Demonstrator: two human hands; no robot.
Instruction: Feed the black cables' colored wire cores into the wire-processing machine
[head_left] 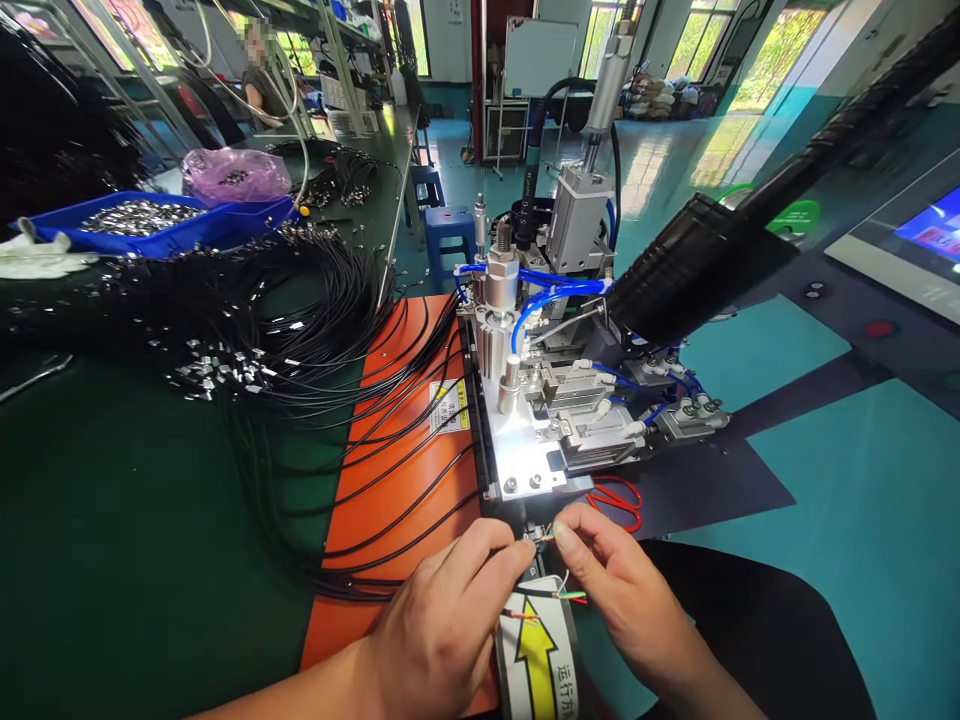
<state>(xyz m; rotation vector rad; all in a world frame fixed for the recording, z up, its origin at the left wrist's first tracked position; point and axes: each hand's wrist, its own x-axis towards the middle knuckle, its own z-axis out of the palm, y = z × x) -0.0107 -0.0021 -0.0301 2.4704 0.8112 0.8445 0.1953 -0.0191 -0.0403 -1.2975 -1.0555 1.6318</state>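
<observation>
My left hand (pixel 457 600) is closed at the front end of the machine (pixel 517 440), its thumb and forefinger pressed together by a small metal fixture (pixel 534 533); what it pinches is hidden. Just right of it, my right hand (pixel 619 580) pinches the thin coloured wire ends (pixel 551 536) between thumb and forefinger. Below the fingertips, a black cable (pixel 544 593) ends in bare green, red and white wires. Another stripped end (pixel 521 615) lies over the white label with a yellow arrow (pixel 536 650).
Black cables (pixel 322 290) run from the green table (pixel 135 520) across the orange board (pixel 397 480) to the machine. Blue trays (pixel 142 215) hold small metal parts. A thick black sleeved arm (pixel 690 260) crosses the upper right. A person (pixel 262 85) is at the far left table.
</observation>
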